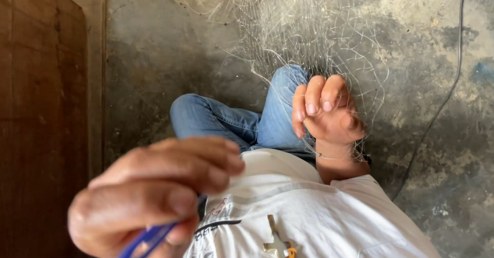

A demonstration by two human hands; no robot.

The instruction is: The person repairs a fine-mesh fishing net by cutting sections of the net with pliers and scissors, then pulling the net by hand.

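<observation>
My right hand (329, 111), fingers curled, grips fine pale netting (309, 36) that spreads over the concrete floor (170, 47) beyond my knees. My left hand (154, 186), blurred near the camera, pinches a blue tool (146, 240).

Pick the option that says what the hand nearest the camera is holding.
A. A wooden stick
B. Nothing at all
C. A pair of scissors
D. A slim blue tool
D: the left hand, blurred and close to the camera, pinches a slim blue tool between its fingers, while the right hand curls into the fine pale net over the concrete floor.
</observation>
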